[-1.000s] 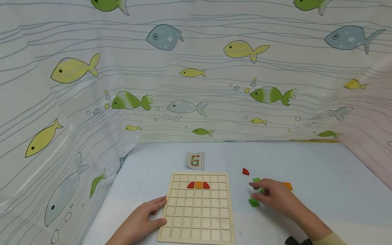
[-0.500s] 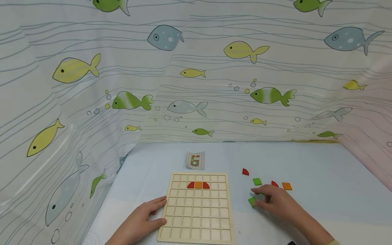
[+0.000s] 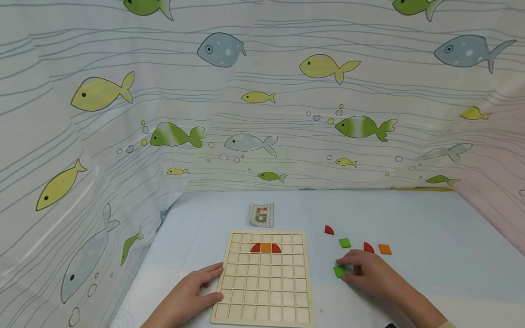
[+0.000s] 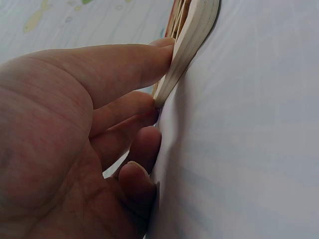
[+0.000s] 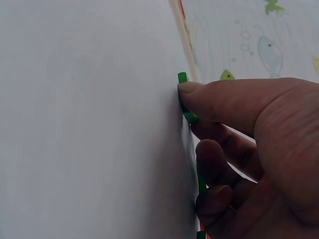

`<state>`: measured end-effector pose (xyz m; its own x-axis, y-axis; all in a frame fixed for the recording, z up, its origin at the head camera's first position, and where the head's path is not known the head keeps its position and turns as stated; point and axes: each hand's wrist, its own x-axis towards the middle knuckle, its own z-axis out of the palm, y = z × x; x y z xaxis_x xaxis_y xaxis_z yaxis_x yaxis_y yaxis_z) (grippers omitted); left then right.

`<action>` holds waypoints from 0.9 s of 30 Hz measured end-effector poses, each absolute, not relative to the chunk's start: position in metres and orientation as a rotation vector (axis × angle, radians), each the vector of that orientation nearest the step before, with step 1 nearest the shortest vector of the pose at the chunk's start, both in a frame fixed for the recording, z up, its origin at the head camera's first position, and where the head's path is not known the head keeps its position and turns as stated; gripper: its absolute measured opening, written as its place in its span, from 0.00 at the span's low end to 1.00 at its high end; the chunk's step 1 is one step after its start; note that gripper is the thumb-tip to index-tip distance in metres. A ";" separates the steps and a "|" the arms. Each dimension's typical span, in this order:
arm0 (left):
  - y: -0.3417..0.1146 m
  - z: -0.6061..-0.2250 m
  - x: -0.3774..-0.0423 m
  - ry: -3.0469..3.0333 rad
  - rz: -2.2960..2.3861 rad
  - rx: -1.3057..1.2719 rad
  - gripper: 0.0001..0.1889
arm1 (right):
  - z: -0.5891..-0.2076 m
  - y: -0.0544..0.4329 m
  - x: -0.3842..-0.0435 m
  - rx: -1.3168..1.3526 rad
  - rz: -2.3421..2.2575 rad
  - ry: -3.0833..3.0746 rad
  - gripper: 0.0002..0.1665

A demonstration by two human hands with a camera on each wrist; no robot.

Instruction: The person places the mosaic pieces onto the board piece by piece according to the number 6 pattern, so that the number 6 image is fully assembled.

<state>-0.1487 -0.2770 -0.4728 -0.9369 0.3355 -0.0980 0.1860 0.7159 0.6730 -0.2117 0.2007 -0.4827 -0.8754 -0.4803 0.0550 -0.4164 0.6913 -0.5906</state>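
Note:
My left hand (image 3: 186,294) lies at the left edge of the wooden grid board (image 3: 262,287). In the left wrist view its thumb and fingertips touch the side of the board (image 4: 187,55), with the other fingers loosely bent. My right hand (image 3: 371,275) pinches a green square tile (image 3: 339,272) low at the tabletop, right of the board. Thumb and index fingertip sit at the edges of that green tile (image 5: 182,77) in the right wrist view. Another green tile (image 5: 201,174) shows beneath the curled fingers there. Two red quarter-round tiles (image 3: 256,248) flank an orange square (image 3: 266,248) in the board's second row.
Beyond the right hand lie a red quarter-round tile (image 3: 329,230), a green square (image 3: 345,243), another red quarter-round (image 3: 368,247) and an orange square (image 3: 384,249). Behind the board is a small printed pattern card (image 3: 261,215). A fish-patterned curtain (image 3: 262,114) encloses the table.
My right hand has moved down and slightly toward me, onto the nearest green tile, uncovering the red quarter-round and the orange square. My left hand has stayed at the board.

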 end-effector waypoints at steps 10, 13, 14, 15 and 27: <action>-0.277 -0.473 -0.148 2.712 1.028 0.419 0.39 | -0.480 0.196 -0.211 -0.652 -0.880 2.811 0.16; -0.278 -0.474 -0.148 2.713 1.030 0.418 0.39 | -0.480 0.196 -0.211 -0.670 -0.871 2.814 0.15; -0.278 -0.474 -0.148 2.712 1.030 0.416 0.39 | -0.481 0.196 -0.212 -0.676 -0.868 2.814 0.14; -0.278 -0.474 -0.148 2.711 1.031 0.415 0.39 | -0.481 0.196 -0.212 -0.681 -0.867 2.814 0.14; -0.278 -0.473 -0.148 2.728 1.031 0.425 0.38 | -0.474 0.193 -0.210 -0.687 -0.898 2.863 0.13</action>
